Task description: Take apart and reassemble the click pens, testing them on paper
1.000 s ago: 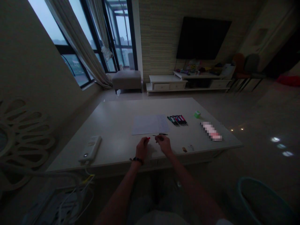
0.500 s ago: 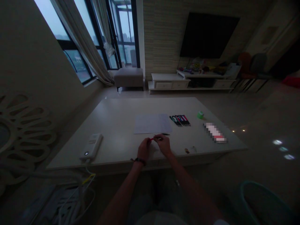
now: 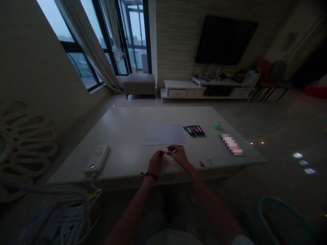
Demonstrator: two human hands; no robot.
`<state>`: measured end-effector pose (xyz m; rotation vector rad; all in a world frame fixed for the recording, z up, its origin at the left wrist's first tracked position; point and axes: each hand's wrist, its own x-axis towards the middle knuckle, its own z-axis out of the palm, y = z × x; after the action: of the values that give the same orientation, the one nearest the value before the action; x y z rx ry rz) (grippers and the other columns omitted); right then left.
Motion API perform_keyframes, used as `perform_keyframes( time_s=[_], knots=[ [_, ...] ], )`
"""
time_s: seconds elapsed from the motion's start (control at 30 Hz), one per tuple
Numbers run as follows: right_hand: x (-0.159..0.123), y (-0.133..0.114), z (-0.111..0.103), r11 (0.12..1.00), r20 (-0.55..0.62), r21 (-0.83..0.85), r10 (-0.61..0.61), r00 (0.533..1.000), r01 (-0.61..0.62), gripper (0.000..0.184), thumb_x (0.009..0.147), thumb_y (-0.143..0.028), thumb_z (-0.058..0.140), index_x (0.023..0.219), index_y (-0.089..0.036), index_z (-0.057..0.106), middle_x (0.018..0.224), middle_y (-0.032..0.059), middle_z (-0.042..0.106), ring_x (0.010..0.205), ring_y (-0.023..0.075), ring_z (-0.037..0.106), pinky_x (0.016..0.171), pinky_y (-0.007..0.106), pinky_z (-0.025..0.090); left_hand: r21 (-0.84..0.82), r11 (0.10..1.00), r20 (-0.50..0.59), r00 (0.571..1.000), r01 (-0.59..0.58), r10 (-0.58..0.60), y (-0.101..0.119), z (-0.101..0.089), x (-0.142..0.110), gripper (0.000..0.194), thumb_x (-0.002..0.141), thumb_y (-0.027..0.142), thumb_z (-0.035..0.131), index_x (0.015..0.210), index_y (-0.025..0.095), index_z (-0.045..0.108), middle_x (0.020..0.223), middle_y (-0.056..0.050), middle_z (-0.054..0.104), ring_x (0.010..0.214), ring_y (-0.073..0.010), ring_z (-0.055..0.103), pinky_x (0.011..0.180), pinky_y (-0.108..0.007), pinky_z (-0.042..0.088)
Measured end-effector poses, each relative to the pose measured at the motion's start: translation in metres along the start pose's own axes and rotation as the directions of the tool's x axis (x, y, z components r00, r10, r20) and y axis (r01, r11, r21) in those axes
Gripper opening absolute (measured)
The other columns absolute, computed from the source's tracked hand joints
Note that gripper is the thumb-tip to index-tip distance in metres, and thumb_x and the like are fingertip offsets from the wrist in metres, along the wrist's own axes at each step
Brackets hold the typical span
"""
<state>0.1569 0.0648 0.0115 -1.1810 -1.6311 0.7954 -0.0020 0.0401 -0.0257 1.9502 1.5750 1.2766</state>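
Over the near edge of the table, my left hand point(image 3: 155, 161) is closed on a small red piece point(image 3: 162, 152) that looks like a pen part. My right hand point(image 3: 178, 154) is just right of it, thumb and fingers bent close to the red piece's end. Something small and pale shows between the two hands; dim light hides what the right fingers pinch. Behind my right hand lies a dark pen point(image 3: 180, 146), partly covered by it. Beyond my hands a white sheet of paper point(image 3: 163, 134) lies flat. A row of several pens point(image 3: 195, 131) is to its right.
On the white table point(image 3: 127, 124) are a green cube-like item point(image 3: 216, 125), a blurred pink-and-white flat item point(image 3: 232, 144), a small brownish piece point(image 3: 201, 163) and a clear piece point(image 3: 209, 161). A white power strip point(image 3: 98, 159) with a cable sits left.
My right hand brought a thin dark stick to the red piece, then shifted slightly, its index finger lifting. My left hand keeps the red piece. The view moved a little.
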Motion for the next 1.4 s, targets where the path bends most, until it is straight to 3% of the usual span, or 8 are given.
perform_keyframes(
  time_s=[0.13, 0.27, 0.43, 0.63, 0.8, 1.0, 1.23, 1.4],
  knots=[
    [-0.006, 0.029, -0.020, 0.967, -0.080, -0.251, 0.021, 0.997, -0.041, 0.016, 0.067, -0.022, 0.063, 0.082, -0.018, 0.067, 0.079, 0.0036, 0.062, 0.067, 0.0148, 0.056, 0.067, 0.029, 0.045, -0.003, 1.000, -0.046, 0.999, -0.003, 0.003, -0.002, 0.002, 0.001, 0.017, 0.089, 0.027, 0.040, 0.098, 0.021, 0.053, 0.090, -0.004, 0.064, 0.083, -0.0147, 0.060, 0.073, -0.029, 0.047],
    [-0.008, 0.047, -0.020, 0.928, -0.121, -0.365, 0.031, 0.992, -0.074, 0.018, 0.070, -0.022, 0.061, 0.087, -0.019, 0.066, 0.090, 0.0039, 0.058, 0.078, 0.0159, 0.055, 0.075, 0.029, 0.044, 0.017, 0.999, -0.079, 0.996, -0.038, 0.039, -0.004, 0.003, 0.001, 0.017, 0.089, 0.025, 0.040, 0.099, 0.021, 0.053, 0.091, -0.004, 0.063, 0.085, -0.0150, 0.059, 0.075, -0.030, 0.047],
    [0.010, 0.044, -0.002, 0.863, -0.117, -0.498, 0.024, 0.993, -0.079, 0.015, 0.071, -0.023, 0.064, 0.084, -0.020, 0.067, 0.091, 0.0064, 0.056, 0.089, 0.0194, 0.052, 0.080, 0.029, 0.041, 0.081, 0.988, -0.076, 0.987, -0.134, 0.140, -0.001, -0.001, 0.001, 0.022, 0.090, 0.022, 0.036, 0.104, 0.021, 0.052, 0.094, -0.006, 0.059, 0.090, -0.0162, 0.054, 0.080, -0.033, 0.044],
    [0.023, 0.038, 0.000, 0.765, -0.016, -0.643, 0.005, 1.000, -0.014, 0.007, 0.075, -0.024, 0.063, 0.073, -0.018, 0.066, 0.086, 0.0102, 0.058, 0.088, 0.0218, 0.050, 0.075, 0.031, 0.037, 0.200, 0.975, -0.062, 0.992, -0.094, 0.108, 0.007, -0.007, 0.001, 0.022, 0.090, 0.019, 0.032, 0.100, 0.020, 0.052, 0.089, -0.006, 0.055, 0.085, -0.0177, 0.050, 0.077, -0.034, 0.041],
    [0.008, 0.023, -0.015, 0.807, -0.015, -0.588, -0.086, 0.996, 0.061, 0.008, 0.081, -0.018, 0.055, 0.084, -0.017, 0.063, 0.081, 0.0074, 0.063, 0.083, 0.0200, 0.053, 0.074, 0.031, 0.036, 0.252, 0.965, -0.059, 0.995, -0.064, 0.082, 0.009, -0.006, 0.002, 0.020, 0.090, 0.024, 0.033, 0.093, 0.019, 0.052, 0.086, -0.006, 0.055, 0.082, -0.0174, 0.049, 0.075, -0.033, 0.040],
    [-0.010, -0.002, -0.024, 0.825, 0.150, -0.476, -0.264, 0.953, 0.304, 0.015, 0.083, -0.017, 0.053, 0.091, -0.020, 0.066, 0.086, 0.0055, 0.067, 0.084, 0.0186, 0.056, 0.079, 0.031, 0.034, 0.299, 0.951, -0.016, 0.996, -0.076, 0.085, 0.007, -0.004, 0.003, 0.022, 0.091, 0.025, 0.032, 0.091, 0.018, 0.053, 0.084, -0.006, 0.055, 0.079, -0.0175, 0.049, 0.072, -0.031, 0.038],
    [-0.010, -0.010, -0.022, 0.767, 0.238, -0.524, -0.284, 0.929, 0.369, 0.017, 0.085, -0.017, 0.051, 0.089, -0.022, 0.067, 0.081, 0.0046, 0.067, 0.083, 0.0187, 0.055, 0.079, 0.032, 0.032, 0.335, 0.937, 0.007, 0.995, -0.094, 0.097, 0.009, -0.005, 0.002, 0.024, 0.091, 0.025, 0.032, 0.092, 0.018, 0.055, 0.083, -0.005, 0.055, 0.078, -0.0175, 0.049, 0.071, -0.031, 0.037],
    [-0.012, -0.010, -0.028, 0.775, 0.181, -0.525, -0.304, 0.936, 0.353, 0.018, 0.085, -0.016, 0.050, 0.092, -0.021, 0.066, 0.086, 0.0057, 0.066, 0.086, 0.0187, 0.055, 0.082, 0.033, 0.031, 0.345, 0.934, 0.019, 0.996, -0.091, 0.090, 0.008, -0.005, 0.003, 0.024, 0.091, 0.025, 0.032, 0.093, 0.019, 0.055, 0.083, -0.005, 0.055, 0.079, -0.0170, 0.048, 0.072, -0.031, 0.036]
  ],
)
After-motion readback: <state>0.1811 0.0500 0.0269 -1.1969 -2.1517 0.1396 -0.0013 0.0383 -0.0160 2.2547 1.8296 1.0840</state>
